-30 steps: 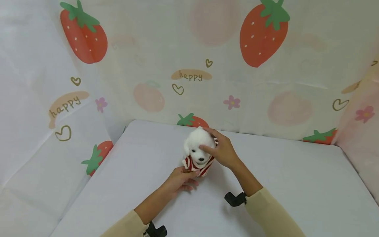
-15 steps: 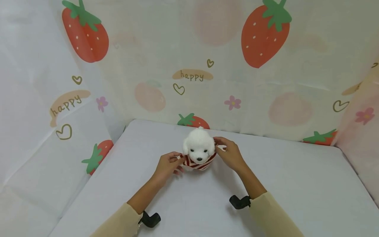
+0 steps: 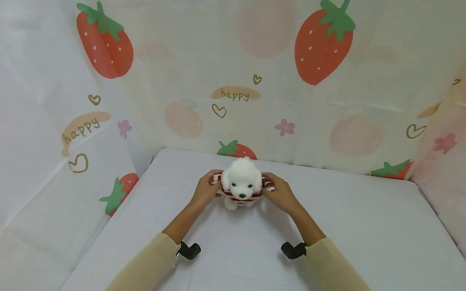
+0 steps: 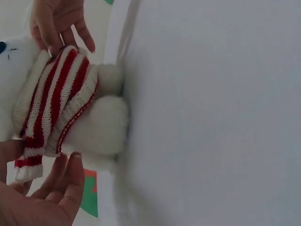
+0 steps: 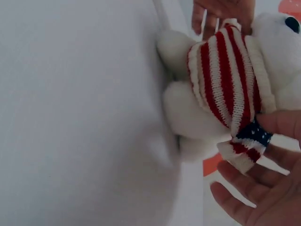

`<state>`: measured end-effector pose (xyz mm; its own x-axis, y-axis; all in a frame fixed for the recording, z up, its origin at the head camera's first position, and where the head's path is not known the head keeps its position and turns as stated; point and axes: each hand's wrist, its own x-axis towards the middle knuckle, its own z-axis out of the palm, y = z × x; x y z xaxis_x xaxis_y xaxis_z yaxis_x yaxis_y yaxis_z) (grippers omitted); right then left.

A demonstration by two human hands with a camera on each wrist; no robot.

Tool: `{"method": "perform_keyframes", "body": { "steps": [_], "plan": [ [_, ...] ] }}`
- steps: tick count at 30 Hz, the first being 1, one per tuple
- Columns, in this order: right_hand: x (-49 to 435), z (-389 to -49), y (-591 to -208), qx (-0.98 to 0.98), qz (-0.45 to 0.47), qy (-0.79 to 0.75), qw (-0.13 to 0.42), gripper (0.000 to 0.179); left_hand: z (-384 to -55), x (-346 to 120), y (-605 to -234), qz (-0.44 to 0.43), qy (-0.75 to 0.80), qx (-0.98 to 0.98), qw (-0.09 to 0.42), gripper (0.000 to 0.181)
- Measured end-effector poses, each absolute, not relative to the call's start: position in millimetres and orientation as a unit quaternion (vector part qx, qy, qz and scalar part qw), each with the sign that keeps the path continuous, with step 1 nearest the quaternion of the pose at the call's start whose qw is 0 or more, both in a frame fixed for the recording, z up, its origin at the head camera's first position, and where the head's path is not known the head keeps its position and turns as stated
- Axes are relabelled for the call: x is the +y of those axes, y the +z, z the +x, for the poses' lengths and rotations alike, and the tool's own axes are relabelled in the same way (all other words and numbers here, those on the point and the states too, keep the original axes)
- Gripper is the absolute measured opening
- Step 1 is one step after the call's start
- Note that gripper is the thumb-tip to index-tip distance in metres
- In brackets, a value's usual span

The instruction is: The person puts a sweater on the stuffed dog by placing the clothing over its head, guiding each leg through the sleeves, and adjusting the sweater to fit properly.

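A white plush dog stands upright on the white table, facing the head camera. It wears a knitted sweater in red and cream stripes. At the dog's side on the left of the head view, my left hand pinches a short striped sleeve of the sweater. Across from it, my right hand holds the other sleeve, which has a navy patch with white dots, between thumb and fingers. The dog's white legs show below the sweater hem; its back is hidden.
The white table extends on both sides of the dog. A cloth backdrop printed with strawberries, hearts and "happy" rises behind the table and along its sides. Black camera mounts jut from both wrists.
The right hand has left the dog's head and now holds a sleeve. The left hand has moved up from the sweater's lower front to the other sleeve. The dog has turned to face forward.
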<state>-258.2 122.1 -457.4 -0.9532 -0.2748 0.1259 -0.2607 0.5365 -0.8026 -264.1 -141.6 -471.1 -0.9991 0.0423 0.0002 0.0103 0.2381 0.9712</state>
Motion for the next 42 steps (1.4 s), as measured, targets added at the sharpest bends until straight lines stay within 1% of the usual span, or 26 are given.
{"method": "perform_keyframes", "body": {
  "steps": [2, 5, 9, 13, 17, 19, 22, 25, 28, 31, 36, 39, 42],
  "plan": [
    [121, -259, -458, 0.867, -0.173, -0.467, 0.033, 0.054, -266, -140, -472, 0.028, 0.614, 0.788, 0.043, 0.035],
    [118, -259, -460, 0.850, -0.186, -0.489, 0.059, 0.057, -268, -137, -475, 0.043, 0.611, 0.787, 0.071, 0.037],
    [116, -258, -463, 0.846, -0.188, -0.496, 0.061, 0.057, -268, -136, -476, 0.049, 0.617, 0.782, 0.071, 0.036],
    [120, -253, -456, 0.843, -0.189, -0.501, 0.052, 0.055, -264, -135, -471, 0.055, 0.631, 0.770, 0.078, 0.034],
    [132, -245, -444, 0.827, -0.194, -0.524, 0.059, 0.050, -260, -131, -462, 0.069, 0.646, 0.752, 0.113, 0.038],
    [139, -241, -438, 0.819, -0.195, -0.535, 0.072, 0.049, -257, -128, -457, 0.072, 0.660, 0.735, 0.137, 0.042],
    [148, -235, -431, 0.809, -0.176, -0.552, 0.101, 0.051, -251, -123, -450, 0.059, 0.696, 0.693, 0.179, 0.043],
    [157, -229, -423, 0.794, -0.137, -0.578, 0.130, 0.053, -244, -117, -445, 0.060, 0.731, 0.645, 0.216, 0.041],
    [166, -223, -416, 0.774, -0.085, -0.610, 0.147, 0.053, -237, -111, -441, 0.075, 0.766, 0.588, 0.247, 0.036],
    [174, -218, -409, 0.757, -0.057, -0.632, 0.159, 0.054, -231, -106, -439, 0.091, 0.793, 0.537, 0.271, 0.033],
    [184, -211, -402, 0.744, -0.026, -0.644, 0.175, 0.059, -224, -94, -444, 0.105, 0.800, 0.516, 0.287, 0.045],
    [190, -209, -404, 0.742, -0.004, -0.646, 0.180, 0.060, -222, -82, -451, 0.085, 0.799, 0.522, 0.286, 0.044],
    [197, -210, -412, 0.737, 0.011, -0.648, 0.191, 0.057, -219, -70, -460, 0.057, 0.797, 0.536, 0.273, 0.043]
  ]
}}
